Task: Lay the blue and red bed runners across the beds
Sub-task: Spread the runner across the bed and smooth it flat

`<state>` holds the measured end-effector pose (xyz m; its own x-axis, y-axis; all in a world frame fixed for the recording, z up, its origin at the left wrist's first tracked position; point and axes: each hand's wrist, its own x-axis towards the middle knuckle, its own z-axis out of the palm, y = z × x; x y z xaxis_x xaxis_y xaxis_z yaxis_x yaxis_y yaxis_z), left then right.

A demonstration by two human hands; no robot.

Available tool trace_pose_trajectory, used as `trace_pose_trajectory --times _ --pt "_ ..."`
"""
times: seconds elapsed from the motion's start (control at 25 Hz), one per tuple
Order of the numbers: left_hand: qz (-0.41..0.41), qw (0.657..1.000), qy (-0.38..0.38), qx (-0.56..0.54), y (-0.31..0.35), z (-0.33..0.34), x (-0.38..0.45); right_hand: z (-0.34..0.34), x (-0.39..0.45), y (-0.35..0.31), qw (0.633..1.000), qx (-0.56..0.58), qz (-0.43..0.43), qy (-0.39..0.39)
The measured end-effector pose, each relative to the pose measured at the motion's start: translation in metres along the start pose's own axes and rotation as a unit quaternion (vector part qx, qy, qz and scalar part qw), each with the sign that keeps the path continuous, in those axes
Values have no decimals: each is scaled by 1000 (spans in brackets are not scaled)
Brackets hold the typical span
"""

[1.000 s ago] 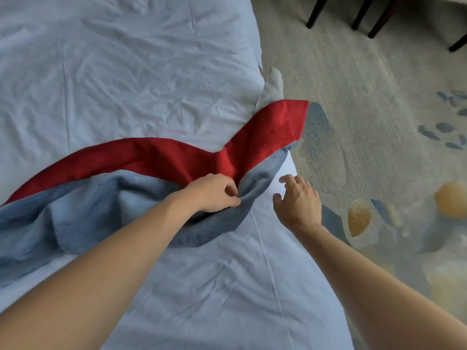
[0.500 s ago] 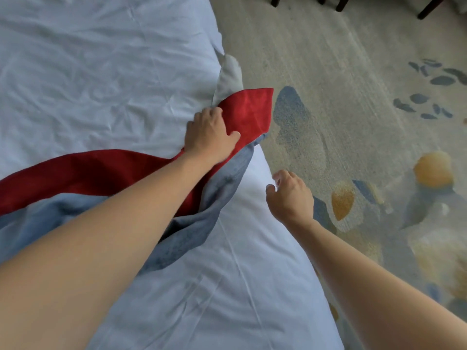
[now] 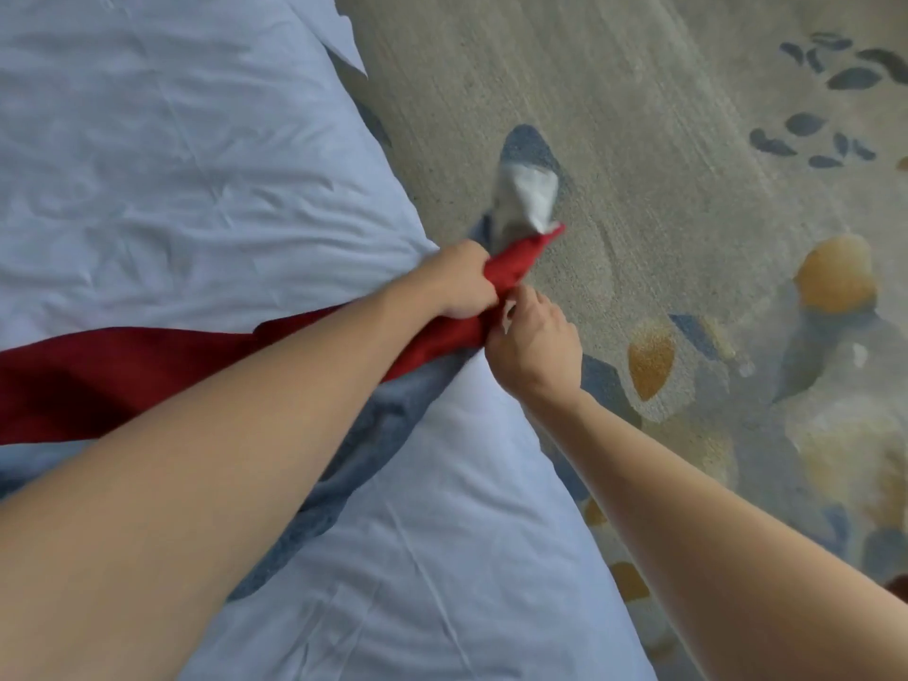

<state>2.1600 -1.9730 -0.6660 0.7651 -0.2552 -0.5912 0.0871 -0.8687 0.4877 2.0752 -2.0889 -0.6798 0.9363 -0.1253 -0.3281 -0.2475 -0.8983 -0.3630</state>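
Bed runner (image 3: 123, 376), red over blue, is lying across the white bed (image 3: 172, 189), its bunched end hanging just past the bed's right edge above patterned carpet (image 3: 663, 140). Left hand (image 3: 462, 282) is clutching the gathered red cloth at that edge; right hand (image 3: 533, 341) is pinching the same bunch just beside it. Both forearms are reaching forward.

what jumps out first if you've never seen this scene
The bright red and blue fabric bed runner stretches across the white bed sheet, bunched at the bed's right edge. There the left hand grips its red end, and the right hand pinches it alongside, above the patterned beige carpet.
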Motion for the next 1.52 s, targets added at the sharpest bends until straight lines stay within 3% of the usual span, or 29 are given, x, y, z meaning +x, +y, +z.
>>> trace_pose_trajectory --times 0.08,0.2,0.28,0.36,0.44,0.64,0.84,1.0,1.2,1.52 --pt "24 994 -88 -52 18 15 -4 -10 -7 14 1000 9 29 -4" --pt "-27 958 -238 -157 38 31 -13 -26 -36 54 997 -16 67 22" --pt "-29 945 -299 -130 42 41 -20 -31 -52 78 996 -42 78 27" --pt "13 969 -244 45 36 47 -26 -30 -58 92 994 -51 93 9" --pt "46 976 -109 182 23 43 -32 -24 -60 94 995 -40 89 -1" --pt "108 969 51 216 -17 38 -39 -3 -66 71 999 -41 9 -13" --pt "164 921 174 307 -33 32 -40 2 -44 62 999 -48 2 -16" --pt "53 911 265 310 -62 -20 -12 5 -26 59 999 -47 -1 1" --pt "-110 911 298 262 -127 -80 2 14 -20 50 999 -43 -12 -8" --pt "78 933 288 202 -99 -3 -73 19 -54 7 996 -35 -76 24"
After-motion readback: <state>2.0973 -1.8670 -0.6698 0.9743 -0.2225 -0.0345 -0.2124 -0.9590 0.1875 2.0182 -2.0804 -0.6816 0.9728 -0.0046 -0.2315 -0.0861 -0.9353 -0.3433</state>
